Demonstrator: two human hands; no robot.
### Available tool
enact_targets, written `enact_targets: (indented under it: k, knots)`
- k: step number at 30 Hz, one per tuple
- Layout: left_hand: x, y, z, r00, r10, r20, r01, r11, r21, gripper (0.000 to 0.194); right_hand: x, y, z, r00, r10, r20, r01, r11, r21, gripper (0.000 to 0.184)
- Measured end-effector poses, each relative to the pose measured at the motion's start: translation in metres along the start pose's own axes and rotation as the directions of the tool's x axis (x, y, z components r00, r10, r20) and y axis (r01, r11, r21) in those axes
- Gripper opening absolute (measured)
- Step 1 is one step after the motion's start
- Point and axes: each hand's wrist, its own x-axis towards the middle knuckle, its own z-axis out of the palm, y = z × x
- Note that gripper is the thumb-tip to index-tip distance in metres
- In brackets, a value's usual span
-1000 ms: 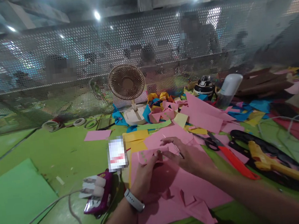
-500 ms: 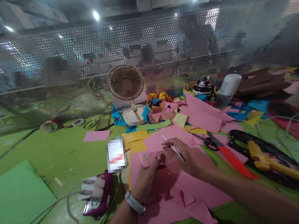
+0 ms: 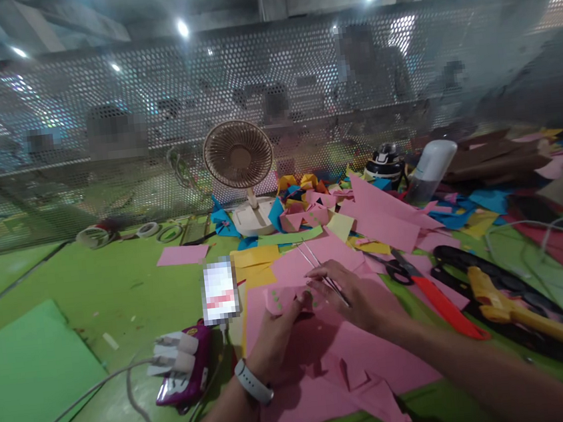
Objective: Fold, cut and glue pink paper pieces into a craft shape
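Note:
My left hand (image 3: 284, 326), with a pale watch band at the wrist, is closed on a small pink paper piece (image 3: 273, 300) that carries green dots. Tweezers (image 3: 311, 256) rest in my right hand (image 3: 355, 299), their tips pointing up and away from me. The fingers of my right hand are beside the dotted paper; I cannot tell whether they touch it. Beneath both hands lies a large pink paper sheet (image 3: 287, 408). A folded pink paper shape (image 3: 374, 392) sits on its near part.
To the right are scissors (image 3: 398, 271), a red-handled cutter (image 3: 447, 307) and a yellow glue gun (image 3: 518, 310) on a black tray. On the left lie a lit phone (image 3: 219, 291) and a purple power bank (image 3: 190, 371) with cables. Behind stand a fan (image 3: 239, 156) and heaped coloured paper (image 3: 377, 211).
Both hands keep nearly the same pose, with the tweezers and dotted paper held as before. The whole view has shifted very slightly.

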Motion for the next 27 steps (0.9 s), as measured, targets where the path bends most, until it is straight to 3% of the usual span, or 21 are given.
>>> enact_targets:
  k: [3,7,10,16,23,27]
  knots:
    - [-0.002,0.003,0.002,1.000,-0.022,-0.001,0.022,1.000,-0.003,0.030,0.000,-0.003,0.001,1.000,0.012,-0.016,-0.013,0.999,-0.032,0.014]
    - [0.000,0.002,0.002,0.999,-0.041,-0.031,0.039,0.998,-0.055,0.030,0.004,-0.005,-0.002,0.978,0.168,-0.124,-0.160,0.984,0.073,0.017]
    - [0.004,-0.003,-0.001,0.998,0.009,-0.062,-0.016,0.993,-0.116,0.027,0.008,-0.008,-0.009,0.969,0.237,-0.062,-0.229,0.967,0.112,0.019]
    - [0.006,-0.007,-0.007,0.997,0.049,-0.052,-0.054,0.993,-0.100,0.029,0.015,-0.001,-0.017,0.978,0.198,0.063,-0.207,0.960,0.188,0.019]
    - [0.010,-0.007,-0.014,0.995,0.098,0.024,-0.093,0.985,-0.146,0.032,0.050,0.008,-0.047,0.967,0.181,-0.181,-0.136,0.962,0.236,0.022]
    - [0.014,-0.009,-0.016,0.996,0.086,0.032,-0.080,0.986,-0.147,0.029,0.084,0.008,-0.070,0.942,0.069,-0.327,-0.020,0.989,0.149,0.020]
